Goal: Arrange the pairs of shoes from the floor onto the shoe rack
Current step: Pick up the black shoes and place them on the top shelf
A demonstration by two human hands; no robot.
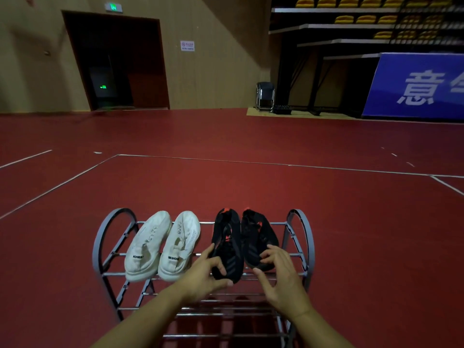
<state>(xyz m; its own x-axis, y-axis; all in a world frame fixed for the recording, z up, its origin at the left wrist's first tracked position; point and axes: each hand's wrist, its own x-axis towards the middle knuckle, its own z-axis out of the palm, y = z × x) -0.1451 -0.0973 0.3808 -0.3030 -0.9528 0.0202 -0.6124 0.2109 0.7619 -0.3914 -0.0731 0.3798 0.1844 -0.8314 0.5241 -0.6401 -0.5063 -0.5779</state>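
Note:
A grey metal shoe rack (99,247) with chrome bars stands on the red floor right in front of me. On its top tier lies a pair of white shoes (163,244) at the left and a pair of black shoes with red accents (241,237) at the right. My left hand (206,272) curls around the near end of the left black shoe, thumb and fingers touching it. My right hand (281,275) rests at the near end of the right black shoe, fingers spread over its toe. Lower tiers are partly hidden by my forearms.
Red sports floor (226,182) with white court lines stretches ahead. A dark doorway (118,64) is at the far left wall, a folding chair (265,96) and a blue banner (416,86) at the far right under tiered seating.

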